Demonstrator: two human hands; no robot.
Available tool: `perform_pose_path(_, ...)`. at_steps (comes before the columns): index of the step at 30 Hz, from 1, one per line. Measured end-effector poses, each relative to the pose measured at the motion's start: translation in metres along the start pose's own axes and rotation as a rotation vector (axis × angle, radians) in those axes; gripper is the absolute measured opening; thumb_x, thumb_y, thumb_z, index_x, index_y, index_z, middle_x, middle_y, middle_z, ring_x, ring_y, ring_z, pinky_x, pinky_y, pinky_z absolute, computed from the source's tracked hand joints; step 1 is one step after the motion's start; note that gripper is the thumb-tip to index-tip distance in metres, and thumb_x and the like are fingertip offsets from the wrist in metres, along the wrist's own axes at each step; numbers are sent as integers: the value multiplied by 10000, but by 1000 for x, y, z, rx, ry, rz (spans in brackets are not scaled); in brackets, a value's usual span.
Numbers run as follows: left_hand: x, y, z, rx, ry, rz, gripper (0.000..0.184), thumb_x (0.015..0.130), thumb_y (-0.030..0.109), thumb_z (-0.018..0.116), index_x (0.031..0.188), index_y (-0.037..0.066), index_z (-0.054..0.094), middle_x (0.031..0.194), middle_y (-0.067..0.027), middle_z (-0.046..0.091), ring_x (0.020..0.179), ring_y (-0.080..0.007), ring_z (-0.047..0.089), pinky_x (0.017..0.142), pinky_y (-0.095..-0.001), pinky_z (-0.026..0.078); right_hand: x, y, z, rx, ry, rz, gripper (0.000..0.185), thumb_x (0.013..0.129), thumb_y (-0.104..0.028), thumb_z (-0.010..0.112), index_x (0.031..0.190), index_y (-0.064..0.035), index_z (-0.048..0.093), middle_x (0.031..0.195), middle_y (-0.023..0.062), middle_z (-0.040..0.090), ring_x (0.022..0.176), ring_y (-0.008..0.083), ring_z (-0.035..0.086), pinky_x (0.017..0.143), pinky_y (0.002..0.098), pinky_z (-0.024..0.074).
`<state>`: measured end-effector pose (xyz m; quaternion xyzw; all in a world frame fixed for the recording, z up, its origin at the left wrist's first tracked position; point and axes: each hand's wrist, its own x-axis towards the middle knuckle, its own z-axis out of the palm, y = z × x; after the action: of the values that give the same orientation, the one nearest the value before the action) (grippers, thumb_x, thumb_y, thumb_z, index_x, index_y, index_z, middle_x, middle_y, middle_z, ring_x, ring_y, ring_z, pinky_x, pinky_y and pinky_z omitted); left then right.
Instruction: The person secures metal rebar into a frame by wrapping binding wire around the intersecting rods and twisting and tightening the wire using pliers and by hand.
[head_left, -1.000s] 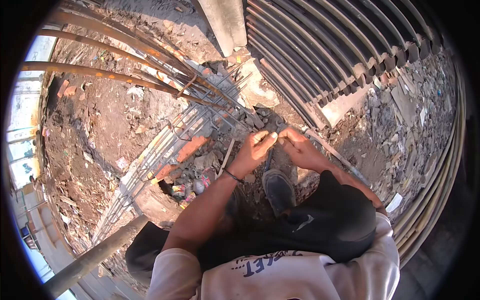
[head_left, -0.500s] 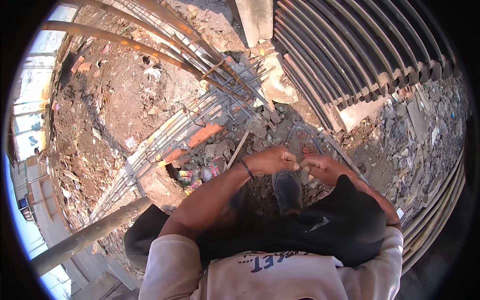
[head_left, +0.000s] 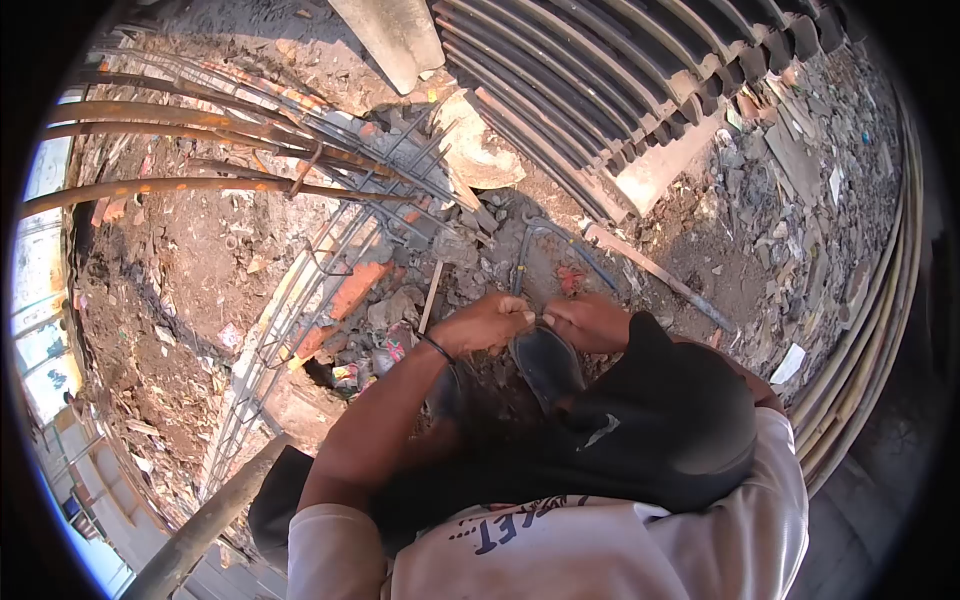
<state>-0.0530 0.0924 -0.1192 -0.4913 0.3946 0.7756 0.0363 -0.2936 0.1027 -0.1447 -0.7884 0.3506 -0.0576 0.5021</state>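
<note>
My left hand (head_left: pixel 490 323) and my right hand (head_left: pixel 590 322) are side by side just above the dark shoe (head_left: pixel 546 366), with their fingertips almost touching. Both have curled, pinched fingers; whatever is between them is too small to make out. Beyond the hands, a bent bluish-grey rod or tube (head_left: pixel 572 243) lies on the rubble, one end running down near my left hand. A small red scrap (head_left: pixel 570 280) lies just past my right hand.
Rusty bars (head_left: pixel 200 118) and a rebar cage (head_left: pixel 290 310) extend at the left. Stacked dark ribbed sheets (head_left: pixel 590 75) stand at the upper right. A pipe (head_left: pixel 665 280) lies right of the hands, long poles (head_left: pixel 870 370) at the far right, and a thick post (head_left: pixel 205 515) at the lower left.
Both hands have come closer to my body and now sit above the shoe. The bent rod or tube beyond them shows more fully. The view has shifted between frames.
</note>
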Motion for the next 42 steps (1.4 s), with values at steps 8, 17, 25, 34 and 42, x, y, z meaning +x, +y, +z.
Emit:
perform_pose_path(8,-6,0,-8,766,265,523,312,976,303,578,891,3,587,694,-121,560,621,-236,553,611,-400,442,7,-11,-19,44,81,-122,180,986,-211,538,910,-54,584,763,198,584,787,434,583,705,524,438)
perform_pose_path(17,-24,4,-22,884,439,540,355,1004,319,501,889,-2,600,747,-228,624,771,-429,635,706,-512,484,33,-29,-42,-31,105,-134,346,992,-256,557,766,5,523,672,181,503,662,384,563,623,464,427)
perform_pose_path(25,-7,-24,-51,659,740,923,370,1003,335,519,1068,-11,632,749,-177,646,718,-346,652,685,-458,502,66,-59,-98,-91,12,147,387,989,-343,536,800,-7,577,621,132,524,616,261,555,651,432,449)
perform_pose_path(34,-11,-33,-96,-339,471,550,299,892,293,739,887,2,670,703,-20,601,654,-119,562,583,-302,444,119,-98,-111,-193,-67,239,239,995,-261,546,1060,-42,616,803,152,654,761,260,642,735,395,482)
perform_pose_path(42,-28,-26,-102,-1194,444,555,275,979,267,616,1175,78,577,940,-60,632,775,-199,624,727,-399,534,119,-142,-108,-452,178,52,297,905,-79,596,1200,-98,615,889,219,683,826,394,675,767,491,518)
